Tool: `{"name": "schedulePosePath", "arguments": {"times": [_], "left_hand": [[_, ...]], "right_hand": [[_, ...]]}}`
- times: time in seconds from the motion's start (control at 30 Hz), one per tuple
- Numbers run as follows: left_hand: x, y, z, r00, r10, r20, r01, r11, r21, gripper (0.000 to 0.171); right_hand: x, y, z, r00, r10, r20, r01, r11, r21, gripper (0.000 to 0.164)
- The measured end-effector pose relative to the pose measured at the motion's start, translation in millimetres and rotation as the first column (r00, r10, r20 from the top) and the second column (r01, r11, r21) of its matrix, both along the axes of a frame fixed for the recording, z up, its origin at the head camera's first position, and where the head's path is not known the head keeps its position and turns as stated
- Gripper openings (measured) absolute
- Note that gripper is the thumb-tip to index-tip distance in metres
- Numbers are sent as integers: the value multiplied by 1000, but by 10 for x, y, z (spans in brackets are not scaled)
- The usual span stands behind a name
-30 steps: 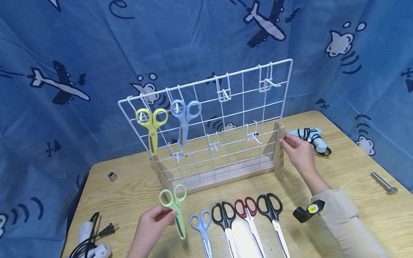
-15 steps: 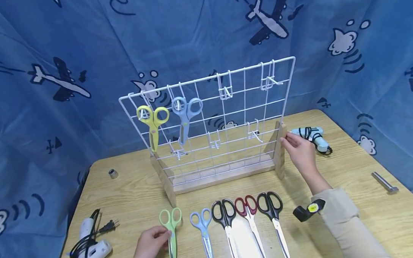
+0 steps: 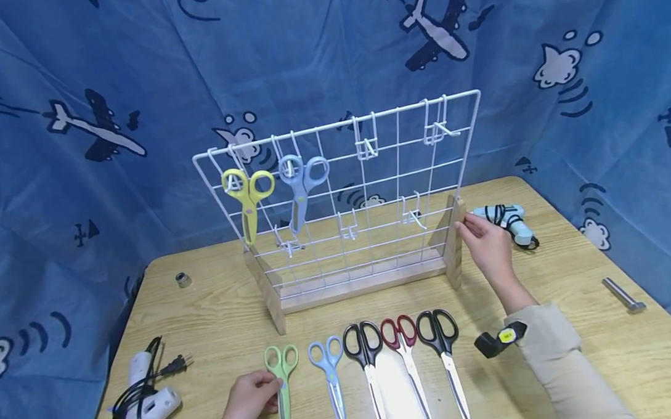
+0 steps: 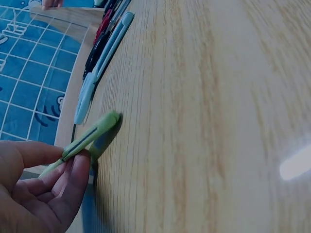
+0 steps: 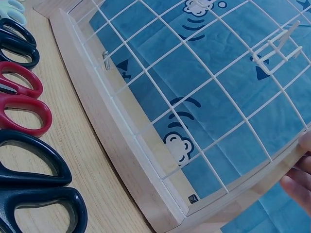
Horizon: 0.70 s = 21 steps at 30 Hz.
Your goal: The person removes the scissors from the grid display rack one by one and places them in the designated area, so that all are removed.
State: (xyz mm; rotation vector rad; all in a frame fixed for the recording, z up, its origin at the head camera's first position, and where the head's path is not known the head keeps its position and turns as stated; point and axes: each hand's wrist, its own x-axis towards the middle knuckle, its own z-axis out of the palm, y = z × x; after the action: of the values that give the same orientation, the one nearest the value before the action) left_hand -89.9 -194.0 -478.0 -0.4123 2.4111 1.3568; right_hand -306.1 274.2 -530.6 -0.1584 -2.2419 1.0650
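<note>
My left hand (image 3: 252, 397) pinches the green scissors (image 3: 283, 384) between thumb and fingers at the table's front left. In the left wrist view the green scissors (image 4: 92, 136) slant, their tip end close to the wood. My right hand (image 3: 485, 244) holds the wooden right upright (image 3: 453, 245) of the white wire rack (image 3: 362, 190). Yellow scissors (image 3: 249, 203) and blue scissors (image 3: 300, 189) hang on its upper left hooks. To the right of the green pair lie small blue scissors (image 3: 331, 373), black scissors (image 3: 365, 356), red-handled scissors (image 3: 402, 349) and another black pair (image 3: 442, 344).
A white device with black cord and plug (image 3: 154, 407) lies at the front left, a small metal cylinder (image 3: 183, 280) behind it. A light-blue corded tool (image 3: 508, 222) sits right of the rack, and a metal bolt (image 3: 623, 295) near the right edge. Blue curtains surround the table.
My left hand has lowered the green scissors from in front of the rack's left foot toward the table, beside the small blue pair. The right hand keeps its place on the upright.
</note>
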Motion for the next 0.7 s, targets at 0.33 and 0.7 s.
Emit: {"name": "schedulePosePath", "arguments": {"times": [0.33,0.7], "left_hand": [[16,70,5,997,-71,-40,70,997,-34,21],[9,165,-4,995,-89,-50,84,992,-98,16]], "right_hand": [[21,-9,19,1000,-12,4,12,1000,19,34],[111,-43,147,998,44,47,-44,999,2,37]]}}
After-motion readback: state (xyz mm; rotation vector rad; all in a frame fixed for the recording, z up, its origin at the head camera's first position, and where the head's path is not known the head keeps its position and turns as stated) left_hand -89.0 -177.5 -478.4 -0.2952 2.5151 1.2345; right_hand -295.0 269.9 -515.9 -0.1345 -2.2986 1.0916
